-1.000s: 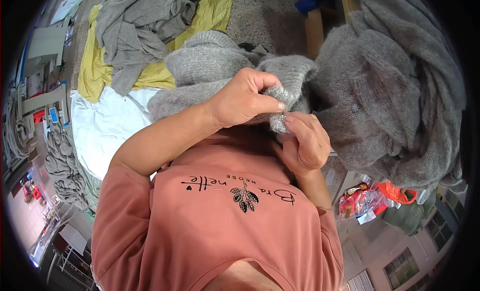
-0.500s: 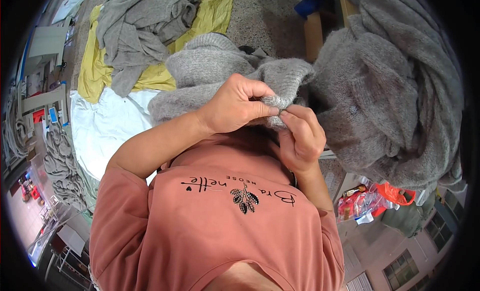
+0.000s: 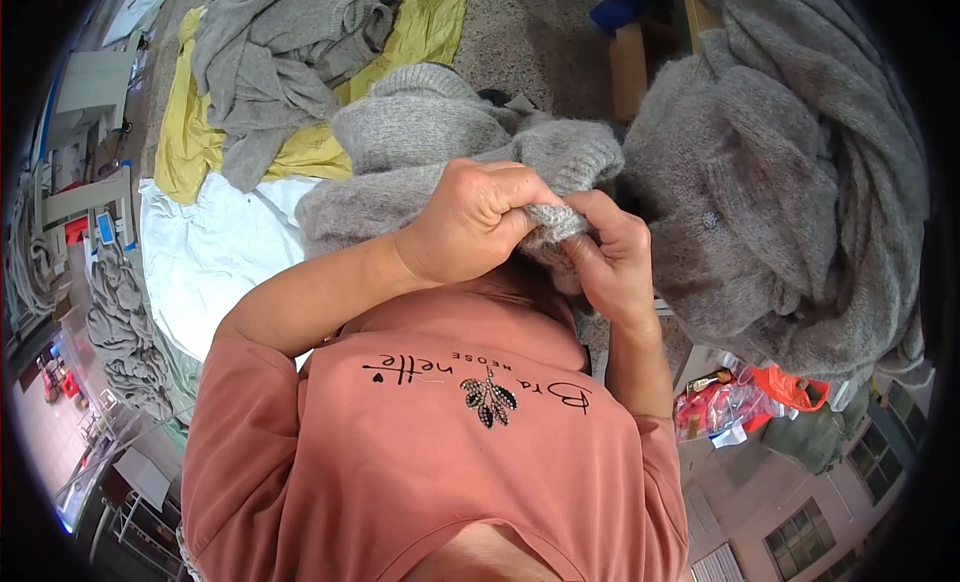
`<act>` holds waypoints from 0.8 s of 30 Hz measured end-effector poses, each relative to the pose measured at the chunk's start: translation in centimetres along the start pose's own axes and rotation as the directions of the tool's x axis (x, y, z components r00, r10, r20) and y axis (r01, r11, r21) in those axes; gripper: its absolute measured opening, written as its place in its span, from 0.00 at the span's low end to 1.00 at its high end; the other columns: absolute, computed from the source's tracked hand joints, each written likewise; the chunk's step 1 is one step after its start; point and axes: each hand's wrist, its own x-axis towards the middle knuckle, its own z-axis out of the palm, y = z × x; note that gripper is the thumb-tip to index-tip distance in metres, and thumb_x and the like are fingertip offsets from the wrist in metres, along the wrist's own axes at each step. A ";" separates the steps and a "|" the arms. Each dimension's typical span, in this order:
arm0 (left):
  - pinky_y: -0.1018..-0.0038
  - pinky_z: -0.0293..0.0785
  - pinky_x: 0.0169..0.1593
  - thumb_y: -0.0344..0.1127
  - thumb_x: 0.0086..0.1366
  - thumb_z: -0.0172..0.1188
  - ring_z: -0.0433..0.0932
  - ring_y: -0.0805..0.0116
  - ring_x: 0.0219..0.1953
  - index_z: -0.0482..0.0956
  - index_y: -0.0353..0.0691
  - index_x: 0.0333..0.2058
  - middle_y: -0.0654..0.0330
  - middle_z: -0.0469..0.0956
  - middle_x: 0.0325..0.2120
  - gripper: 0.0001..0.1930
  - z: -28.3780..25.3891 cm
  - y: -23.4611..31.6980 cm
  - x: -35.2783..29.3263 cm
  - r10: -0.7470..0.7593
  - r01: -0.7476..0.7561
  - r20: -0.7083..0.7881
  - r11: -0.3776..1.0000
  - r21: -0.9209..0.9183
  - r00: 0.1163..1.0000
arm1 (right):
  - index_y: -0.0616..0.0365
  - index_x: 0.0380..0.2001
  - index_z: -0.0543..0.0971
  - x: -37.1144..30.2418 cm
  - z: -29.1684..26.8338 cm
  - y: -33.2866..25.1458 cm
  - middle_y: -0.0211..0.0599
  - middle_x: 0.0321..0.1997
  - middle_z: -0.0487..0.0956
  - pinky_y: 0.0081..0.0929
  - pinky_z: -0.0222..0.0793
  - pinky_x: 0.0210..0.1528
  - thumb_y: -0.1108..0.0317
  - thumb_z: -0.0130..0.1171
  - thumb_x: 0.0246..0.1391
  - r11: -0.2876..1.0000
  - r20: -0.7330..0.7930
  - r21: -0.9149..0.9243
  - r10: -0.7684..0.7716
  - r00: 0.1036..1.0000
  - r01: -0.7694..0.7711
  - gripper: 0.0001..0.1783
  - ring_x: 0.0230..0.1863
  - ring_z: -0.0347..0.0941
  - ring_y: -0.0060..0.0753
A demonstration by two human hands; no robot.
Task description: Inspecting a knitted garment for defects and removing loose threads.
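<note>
Two bare hands, left hand and right hand, are pinching a fold of one fuzzy light-grey knitted garment between closed fingers at twelve o'clock; too hard a tug could be stretching its stitches; one brownish-grey knitted heap is slumping at two o'clock!

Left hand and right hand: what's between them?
A bunched bit of the grey knit garment, pinched by the left hand on one side and the right hand on the other. Shows in the head view; what the fingers cover is hidden.
</note>
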 end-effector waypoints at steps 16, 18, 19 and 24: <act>0.71 0.67 0.22 0.16 0.38 0.50 0.70 0.60 0.19 0.74 0.33 0.28 0.54 0.72 0.19 0.14 1.2 -0.9 0.1 0.324 -0.261 -0.126 0.894 0.363 0.937 | 0.64 0.24 0.71 0.1 2.0 2.1 0.43 0.17 0.66 0.25 0.60 0.20 0.83 0.45 0.32 0.910 -0.232 -0.378 -0.270 0.934 0.169 0.10 0.17 0.64 0.39; 0.69 0.67 0.22 0.16 0.37 0.51 0.70 0.57 0.18 0.73 0.32 0.29 0.53 0.71 0.18 0.15 1.3 -1.1 -0.2 0.463 -0.366 -0.117 0.810 0.458 0.878 | 0.62 0.20 0.69 0.2 2.1 2.3 0.41 0.16 0.66 0.29 0.60 0.18 0.82 0.47 0.31 0.908 -0.235 -0.377 -0.283 0.930 0.181 0.07 0.16 0.64 0.41; 0.69 0.67 0.22 0.16 0.37 0.51 0.70 0.57 0.18 0.73 0.32 0.29 0.53 0.71 0.18 0.15 1.4 -1.2 -0.3 0.470 -0.375 -0.111 0.807 0.457 0.876 | 0.59 0.17 0.67 0.3 2.2 2.4 0.39 0.16 0.66 0.32 0.59 0.16 0.81 0.50 0.29 0.912 -0.241 -0.380 -0.259 0.935 0.155 0.06 0.15 0.64 0.43; 0.73 0.67 0.24 0.18 0.41 0.53 0.71 0.64 0.19 0.73 0.31 0.29 0.56 0.72 0.19 0.12 1.3 -1.3 -0.6 0.393 -0.325 -0.089 0.851 0.413 0.915 | 0.62 0.20 0.69 0.7 2.3 2.5 0.40 0.16 0.66 0.29 0.59 0.17 0.82 0.48 0.31 0.886 -0.240 -0.394 -0.357 0.903 0.245 0.08 0.15 0.64 0.40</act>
